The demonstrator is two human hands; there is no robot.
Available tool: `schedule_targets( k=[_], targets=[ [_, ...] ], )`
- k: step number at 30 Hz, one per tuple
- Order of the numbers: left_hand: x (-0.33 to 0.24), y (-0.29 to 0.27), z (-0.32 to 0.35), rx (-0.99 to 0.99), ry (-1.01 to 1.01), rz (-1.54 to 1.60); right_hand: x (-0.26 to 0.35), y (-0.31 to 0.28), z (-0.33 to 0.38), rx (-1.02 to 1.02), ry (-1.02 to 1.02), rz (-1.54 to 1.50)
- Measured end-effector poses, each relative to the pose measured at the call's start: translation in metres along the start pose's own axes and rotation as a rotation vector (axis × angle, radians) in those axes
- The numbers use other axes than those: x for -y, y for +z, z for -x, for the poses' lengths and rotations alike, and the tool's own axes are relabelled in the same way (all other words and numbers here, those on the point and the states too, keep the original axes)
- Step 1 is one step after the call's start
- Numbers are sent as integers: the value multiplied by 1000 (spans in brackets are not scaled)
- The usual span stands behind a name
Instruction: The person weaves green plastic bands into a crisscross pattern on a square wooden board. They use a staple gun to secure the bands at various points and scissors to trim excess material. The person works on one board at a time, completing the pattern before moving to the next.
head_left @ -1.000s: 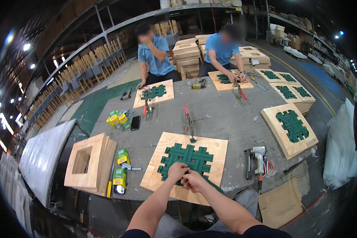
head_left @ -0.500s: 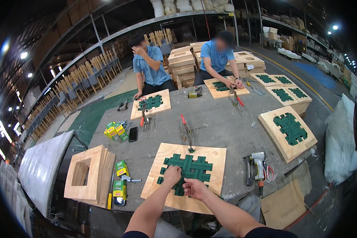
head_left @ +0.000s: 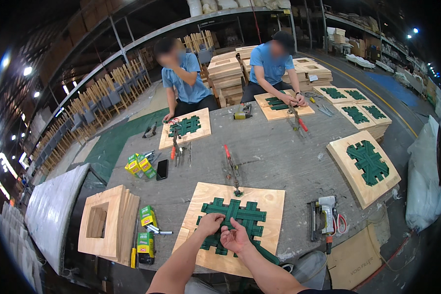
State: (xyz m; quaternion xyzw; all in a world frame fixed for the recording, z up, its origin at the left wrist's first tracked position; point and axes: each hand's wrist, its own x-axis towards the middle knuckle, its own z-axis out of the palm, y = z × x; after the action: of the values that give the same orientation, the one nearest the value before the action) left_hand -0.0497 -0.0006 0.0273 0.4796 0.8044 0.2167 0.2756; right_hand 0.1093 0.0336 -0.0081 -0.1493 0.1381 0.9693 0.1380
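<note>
A wooden board (head_left: 272, 206) lies on the table in front of me, with dark green webbing straps (head_left: 250, 214) crossing over and under each other on it. My left hand (head_left: 211, 224) is closed, its fingertips pinching the webbing near the middle of the weave. Close beside it on the right, my right hand (head_left: 235, 237) has its thumb and curled fingers at the same webbing; its grip is partly hidden. A loose strap end (head_left: 266, 253) slants out from behind the right hand toward the board's near right corner.
A red-handled clamp tool (head_left: 232, 164) stands beyond the board. Left are stacked wooden frames (head_left: 108, 220) and staple boxes (head_left: 146, 240); right, a staple gun (head_left: 326, 215) and another webbed board (head_left: 365, 166). Two co-workers sit opposite, one working on a board (head_left: 304, 111).
My hands have drawn closer together over the weave. A loose strap end now shows beyond my right hand. The view has shifted slightly.
</note>
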Motion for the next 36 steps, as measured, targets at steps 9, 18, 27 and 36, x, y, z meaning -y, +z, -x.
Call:
schedule_targets(
  k=[9, 18, 27, 36],
  targets=[
    [-12, -7, 0, -11, -187, 362, 12, -9, -9, 109, 188, -47],
    [-16, -9, -7, 77, -319, 361, 9, -7, -11, 57, 210, 17],
    [-21, 4, -14, -46, -381, 333, -15, 24, 8, -269, -100, 118],
    [-17, -4, -11, -103, -339, 481, 20, -51, 216, -531, -799, 1420]
  ],
)
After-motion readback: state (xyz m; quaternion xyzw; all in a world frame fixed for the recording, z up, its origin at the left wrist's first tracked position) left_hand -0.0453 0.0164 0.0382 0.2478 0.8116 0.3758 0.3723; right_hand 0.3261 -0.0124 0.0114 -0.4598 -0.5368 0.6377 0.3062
